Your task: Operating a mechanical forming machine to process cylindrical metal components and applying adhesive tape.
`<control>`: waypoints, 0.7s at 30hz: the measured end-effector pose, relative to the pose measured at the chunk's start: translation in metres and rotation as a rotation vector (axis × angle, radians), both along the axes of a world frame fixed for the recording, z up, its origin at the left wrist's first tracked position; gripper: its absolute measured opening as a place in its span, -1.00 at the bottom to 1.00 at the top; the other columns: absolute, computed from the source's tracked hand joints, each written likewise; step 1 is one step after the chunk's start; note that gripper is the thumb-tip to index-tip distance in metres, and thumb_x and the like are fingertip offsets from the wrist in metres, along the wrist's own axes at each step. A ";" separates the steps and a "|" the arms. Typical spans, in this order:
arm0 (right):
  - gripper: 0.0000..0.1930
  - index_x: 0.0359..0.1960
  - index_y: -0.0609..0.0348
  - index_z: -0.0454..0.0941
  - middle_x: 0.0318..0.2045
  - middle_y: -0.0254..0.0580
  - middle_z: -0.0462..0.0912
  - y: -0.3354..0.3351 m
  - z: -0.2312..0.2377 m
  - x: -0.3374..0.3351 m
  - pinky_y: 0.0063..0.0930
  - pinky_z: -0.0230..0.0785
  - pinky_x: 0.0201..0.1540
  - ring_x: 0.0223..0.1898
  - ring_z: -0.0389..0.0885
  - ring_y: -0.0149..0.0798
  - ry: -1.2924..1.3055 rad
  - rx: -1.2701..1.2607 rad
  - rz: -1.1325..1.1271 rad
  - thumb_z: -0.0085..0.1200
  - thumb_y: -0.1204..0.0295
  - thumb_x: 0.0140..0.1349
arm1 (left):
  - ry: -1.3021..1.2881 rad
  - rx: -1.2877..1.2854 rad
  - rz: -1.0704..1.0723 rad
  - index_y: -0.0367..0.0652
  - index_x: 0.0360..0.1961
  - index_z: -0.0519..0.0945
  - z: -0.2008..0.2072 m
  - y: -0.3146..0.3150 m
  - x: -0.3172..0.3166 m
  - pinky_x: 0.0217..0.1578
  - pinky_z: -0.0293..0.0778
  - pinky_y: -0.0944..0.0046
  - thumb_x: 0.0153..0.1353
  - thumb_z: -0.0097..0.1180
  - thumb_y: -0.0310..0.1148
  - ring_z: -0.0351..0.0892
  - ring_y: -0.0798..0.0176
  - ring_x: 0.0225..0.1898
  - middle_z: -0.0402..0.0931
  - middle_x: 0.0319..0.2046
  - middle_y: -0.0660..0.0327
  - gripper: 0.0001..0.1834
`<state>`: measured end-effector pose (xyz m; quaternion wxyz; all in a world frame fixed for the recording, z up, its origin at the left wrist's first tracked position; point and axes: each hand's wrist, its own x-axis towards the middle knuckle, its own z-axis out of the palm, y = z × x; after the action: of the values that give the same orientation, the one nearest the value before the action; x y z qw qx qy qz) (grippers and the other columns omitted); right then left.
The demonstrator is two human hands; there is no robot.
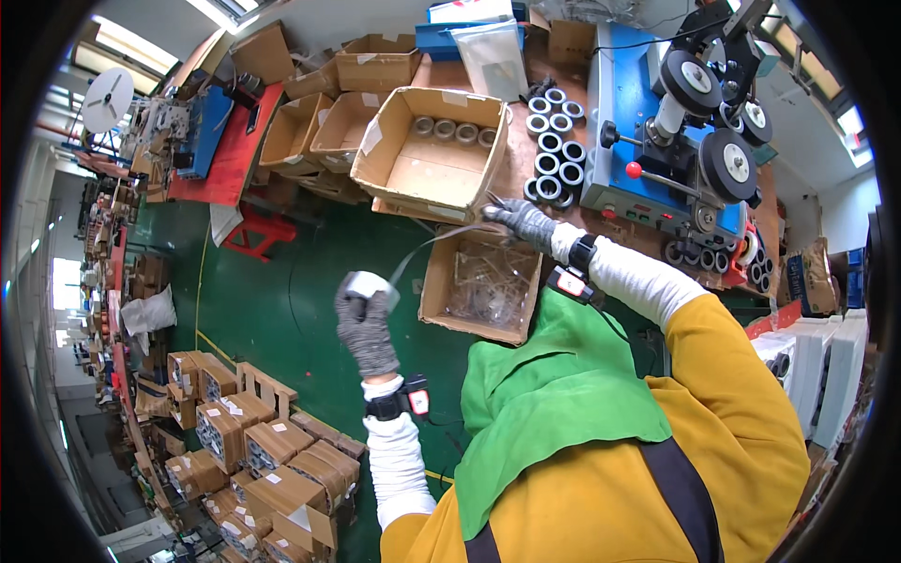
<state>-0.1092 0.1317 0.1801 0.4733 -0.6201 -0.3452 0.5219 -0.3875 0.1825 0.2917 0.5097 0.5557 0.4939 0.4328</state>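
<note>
My left hand (366, 328), in a grey knit glove, is closed around a white roll (369, 284) at the middle left, over the green floor. From the roll a thin, translucent strip (410, 255) curves up and right to my right hand (526, 223). That hand, also gloved, pinches the strip's end just off the front of a large open cardboard box (364, 174). Inside this box, several grey rings (445, 129) line the far side. Under my right hand is a smaller cardboard box (434, 293) holding crumpled clear plastic (488, 281).
A blue machine (615, 94) with black wheels (730, 169) stands on the bench at right, several dark rings (548, 163) beside it. More open cartons (291, 136) sit left of the large box. A red table (225, 183) is farther left; packed cartons (277, 441) are stacked lower left.
</note>
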 end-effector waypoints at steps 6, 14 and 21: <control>-0.51 -0.14 0.14 0.39 -0.45 -0.19 0.58 -0.035 -0.059 0.002 -0.50 0.34 -0.61 -0.60 0.44 -0.33 -0.158 -0.093 -0.060 -0.33 -0.03 0.21 | 0.008 -0.111 -0.058 -0.23 -0.17 0.46 -0.102 -0.025 0.003 -0.32 0.41 0.41 -0.10 0.16 -0.51 0.39 0.38 -0.37 0.42 -0.33 0.25 -0.62; -0.64 -0.29 0.10 0.43 -0.66 -0.31 0.48 -0.079 0.025 -0.088 -0.57 0.21 -0.78 -0.81 0.28 -0.51 0.561 -0.333 0.212 -0.27 0.09 0.23 | -0.078 -0.418 0.008 -0.30 -0.17 0.45 -0.114 -0.046 0.015 -0.38 0.44 0.32 -0.06 0.17 -0.40 0.42 0.29 -0.35 0.43 -0.32 0.19 -0.61; -0.70 -0.32 0.06 0.45 -0.70 -0.38 0.45 -0.082 0.051 -0.109 -0.67 0.18 -0.75 -0.81 0.22 -0.57 0.671 -0.336 0.160 -0.22 0.14 0.23 | -0.052 -0.383 -0.007 -0.31 -0.18 0.45 -0.109 -0.066 0.010 -0.35 0.41 0.32 -0.05 0.16 -0.39 0.42 0.30 -0.35 0.44 -0.34 0.20 -0.62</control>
<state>-0.2179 0.0495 0.2311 0.4095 -0.4549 -0.1278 0.7804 -0.3771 0.1169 0.1829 0.6204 0.4389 0.5518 0.3434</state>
